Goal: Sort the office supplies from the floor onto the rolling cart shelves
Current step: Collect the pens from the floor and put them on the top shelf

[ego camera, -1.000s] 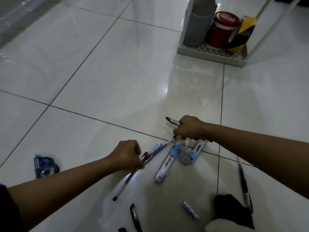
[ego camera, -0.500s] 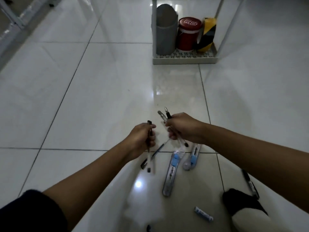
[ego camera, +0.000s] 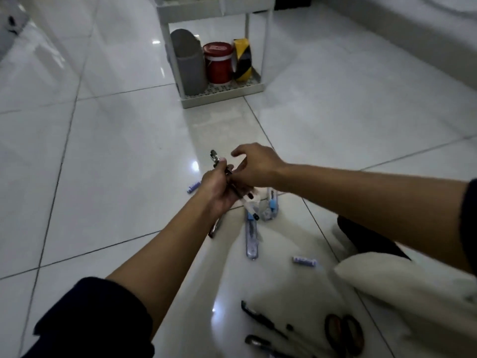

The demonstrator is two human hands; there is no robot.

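Black pens [ego camera: 227, 174] are being gripped in the left hand [ego camera: 219, 189], apparently gathered for one trip to the cart [ego camera: 222, 96]; the right hand [ego camera: 254, 165] is being held spread beside them.

One view only, from the camera on your head; it shares the scene with no other. It looks forward and steeply down over both your forearms at the tiled floor [ego camera: 108, 156], tilted. Nearest the lens: your sleeves at the bottom and right edges. Middle ground: your left hand [ego camera: 219, 189] and right hand [ego camera: 255, 164], meeting near the centre. Beyond your fingertips, well apart: the rolling cart [ego camera: 222, 94], only its lower shelf fully in frame. Wide-angle bending shows in the tile seams.
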